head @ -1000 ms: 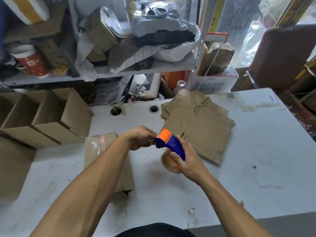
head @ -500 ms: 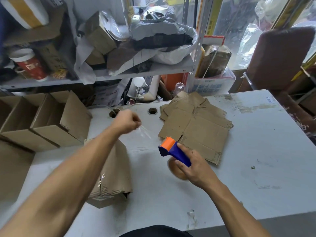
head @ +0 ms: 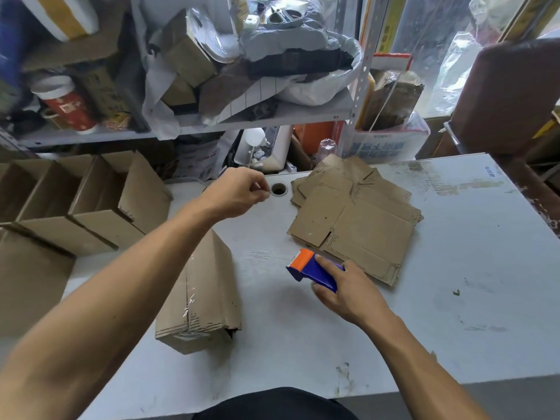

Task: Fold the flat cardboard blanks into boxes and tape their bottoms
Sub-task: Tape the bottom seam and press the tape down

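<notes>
Grey and scuffed, the table [head: 454, 268] carries everything, and I place it all by the dispenser [head: 312, 269]. My right hand [head: 348, 291] grips the dispenser, forefinger laid along its blue body and thumb curled at its near side, with the orange end pointing away to the left. Whether it is resting on the table or held just above, I cannot tell.

My left hand [head: 236, 194] is up beyond and left of the dispenser, fingers curled in and fingertips pressed together. It may be pinching a scrap of tape, but nothing shows clearly enough to say.

Left of the dispenser and nearer me lies the box [head: 201, 298], on its side under my left forearm, with clear tape showing along a seam. Just beyond and right of the dispenser sits the stack of blanks [head: 357, 219], its near edge almost touching my right knuckles. Far left of the dispenser, the finished boxes [head: 75, 204] stand open in a row.

I judge this box is taped and a fresh blank comes next. Loose tape could cling to my left fingers and snag on cardboard. The stack is fanned unevenly, so I may lift two blanks at once. My left forearm could knock the box, since it hangs right over it.
</notes>
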